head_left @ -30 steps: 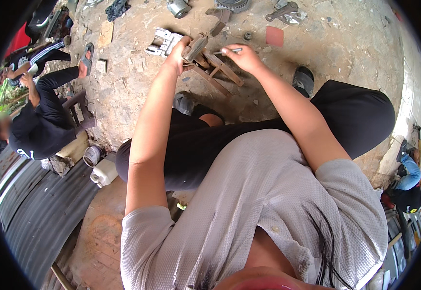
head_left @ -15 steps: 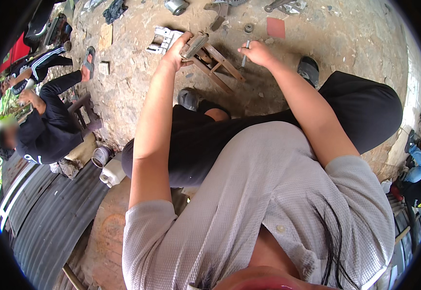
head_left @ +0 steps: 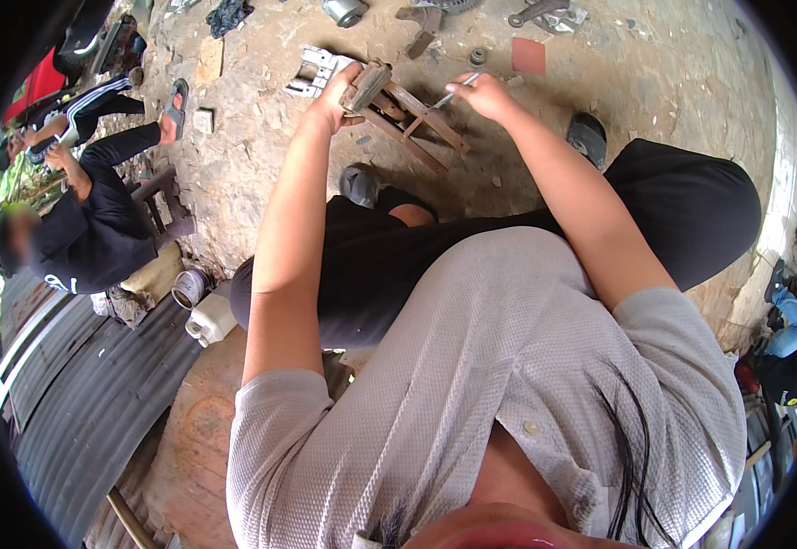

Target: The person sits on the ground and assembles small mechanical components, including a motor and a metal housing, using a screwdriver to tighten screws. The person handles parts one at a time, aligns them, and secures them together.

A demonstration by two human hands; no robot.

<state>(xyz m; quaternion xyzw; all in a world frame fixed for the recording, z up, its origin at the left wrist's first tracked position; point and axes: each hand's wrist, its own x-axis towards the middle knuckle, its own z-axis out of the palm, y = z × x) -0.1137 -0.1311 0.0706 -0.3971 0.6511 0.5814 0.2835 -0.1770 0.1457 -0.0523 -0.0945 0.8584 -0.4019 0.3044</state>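
My left hand [head_left: 332, 99] is closed around the seat end of a small wooden stool [head_left: 401, 112], whose legs point away to the right. Just beyond these fingers is a silver metal casting [head_left: 316, 71] with several prongs; whether the hand also touches it I cannot tell. Between its fingers my right hand [head_left: 485, 94] pinches a thin grey rod-like tool [head_left: 455, 93]. Its tip slants down to the left, close to the stool's legs; contact is unclear.
A red square sheet [head_left: 528, 57], a small metal ring [head_left: 478, 57], a curved metal piece [head_left: 419, 29] and a metal can [head_left: 344, 11] lie on the rough floor. Another person [head_left: 96, 215] sits at the left. A white jug [head_left: 211, 316] stands beside my leg.
The rod in my right hand has swung from nearly upright to a slant, its tip now left toward the stool. My left hand keeps its hold, and the whole view has shifted slightly.
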